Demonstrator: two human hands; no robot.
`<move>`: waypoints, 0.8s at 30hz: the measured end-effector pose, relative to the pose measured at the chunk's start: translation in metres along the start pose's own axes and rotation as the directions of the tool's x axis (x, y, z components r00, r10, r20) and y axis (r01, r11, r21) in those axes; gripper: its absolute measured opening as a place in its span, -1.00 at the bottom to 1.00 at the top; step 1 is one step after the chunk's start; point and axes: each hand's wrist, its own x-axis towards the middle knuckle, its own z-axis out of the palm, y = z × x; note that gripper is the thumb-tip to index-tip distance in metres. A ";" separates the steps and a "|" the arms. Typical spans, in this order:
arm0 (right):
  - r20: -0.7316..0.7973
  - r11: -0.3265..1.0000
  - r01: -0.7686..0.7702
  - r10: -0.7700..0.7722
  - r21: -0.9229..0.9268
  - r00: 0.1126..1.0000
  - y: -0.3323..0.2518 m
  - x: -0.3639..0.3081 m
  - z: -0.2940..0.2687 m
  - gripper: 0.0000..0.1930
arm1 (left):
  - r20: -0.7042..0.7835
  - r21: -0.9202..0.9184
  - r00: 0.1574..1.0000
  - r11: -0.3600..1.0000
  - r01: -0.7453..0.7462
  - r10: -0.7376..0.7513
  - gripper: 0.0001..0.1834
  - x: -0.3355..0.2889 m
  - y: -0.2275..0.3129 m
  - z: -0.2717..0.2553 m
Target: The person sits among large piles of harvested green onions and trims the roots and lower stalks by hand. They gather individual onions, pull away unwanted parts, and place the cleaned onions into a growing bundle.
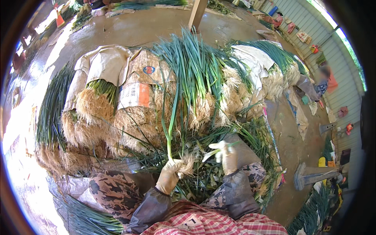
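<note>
My gloved left hand [168, 177] is closed around the lower end of a green onion [169, 141]. Its leaves point up and away, and a tuft of pale roots [187, 166] sticks out to the right of the fist. To its right, my gloved right hand [228, 158] pinches a torn strip of onion leaf [210, 154], pale at its left end. The two hands are apart, above a heap of loose leaf scraps [199, 182] between my knees. Just beyond them lie stacked bundles of green onions [201, 78], roots toward me.
Cloth sacks [107, 64] cover several bundles at the left, and a white cloth [254, 60] covers others at the right. A post [197, 15] stands behind the stack. A co-worker [315, 84] sits at the far right, beyond a grey stool-like object [313, 176]. More onions [90, 215] lie at lower left.
</note>
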 end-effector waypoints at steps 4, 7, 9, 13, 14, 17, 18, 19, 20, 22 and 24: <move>0.613 0.371 0.500 0.317 -0.782 0.724 0.006 0.027 0.006 -0.75 | 0.161 0.197 0.934 0.916 -0.348 0.320 -0.73 -0.007 0.026 0.025; 0.242 0.581 0.374 -0.294 -0.723 0.925 0.002 0.088 0.027 -0.69 | 0.112 0.277 0.920 0.878 -0.391 0.375 -0.77 0.013 0.039 0.027; 0.135 0.513 0.253 -0.256 -0.820 0.957 -0.023 0.146 0.054 -0.67 | 0.088 0.362 0.915 0.843 -0.398 0.394 -0.66 0.020 0.036 0.013; -0.271 0.259 -0.250 -0.048 -0.933 0.961 -0.019 0.244 0.046 -0.52 | 0.099 0.459 0.939 0.822 -0.337 0.329 -0.37 0.036 0.010 -0.007; -0.270 0.237 -0.254 -0.036 -0.938 0.962 -0.013 0.253 0.048 -0.53 | 0.053 0.423 0.950 0.855 -0.301 0.308 -0.38 0.032 0.013 -0.005; -0.221 0.286 -0.229 0.060 -0.931 0.973 -0.005 0.263 0.048 -0.54 | -0.045 0.312 0.943 0.902 -0.299 0.329 -0.52 0.039 0.020 0.002; -0.147 0.373 -0.187 0.134 -0.909 0.980 -0.013 0.245 0.058 -0.55 | -0.079 0.234 0.945 0.927 -0.292 0.318 -0.59 0.039 0.022 -0.003; -0.075 0.456 -0.158 0.195 -0.876 0.978 -0.022 0.225 0.063 -0.57 | -0.102 0.150 0.948 0.946 -0.286 0.302 -0.65 0.040 0.023 -0.007; 0.019 0.670 -0.143 0.229 -0.729 0.973 -0.024 0.196 0.069 -0.57 | -0.155 0.196 0.943 0.945 -0.262 0.294 -0.68 0.040 0.023 -0.013; 0.169 0.896 -0.144 0.234 -0.419 0.957 0.006 0.133 0.062 -0.59 | -0.180 0.305 0.930 0.917 -0.256 0.319 -0.57 0.044 0.018 -0.003; 0.313 0.951 -0.212 0.277 -0.225 0.908 0.019 0.087 0.062 -0.63 | -0.154 0.340 0.975 0.935 -0.101 0.161 -0.56 0.045 0.016 0.001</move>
